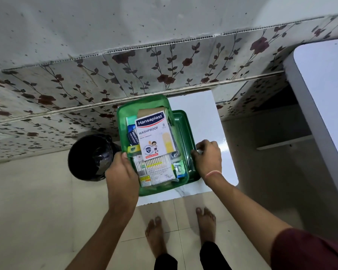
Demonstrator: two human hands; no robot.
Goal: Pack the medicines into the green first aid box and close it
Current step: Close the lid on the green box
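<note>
The green first aid box (125, 115) stands open on a small white table (199, 106) and is filled with medicines. A white Hansaplast plaster pack (154, 133) lies on top, with a pack of cotton buds (156, 168) below it and a dark blue pack (132, 137) at its left. The green lid (184, 133) lies beside the box on its right, partly under it. My left hand (121, 172) grips the box's left wall, thumb over the rim. My right hand (208, 154) holds the lid's right edge.
A black bin with a bag liner (92, 156) stands on the floor just left of the table. A floral-tiled wall runs behind. A white surface (324, 90) rises at the right. My bare feet (180, 230) stand on the tiled floor before the table.
</note>
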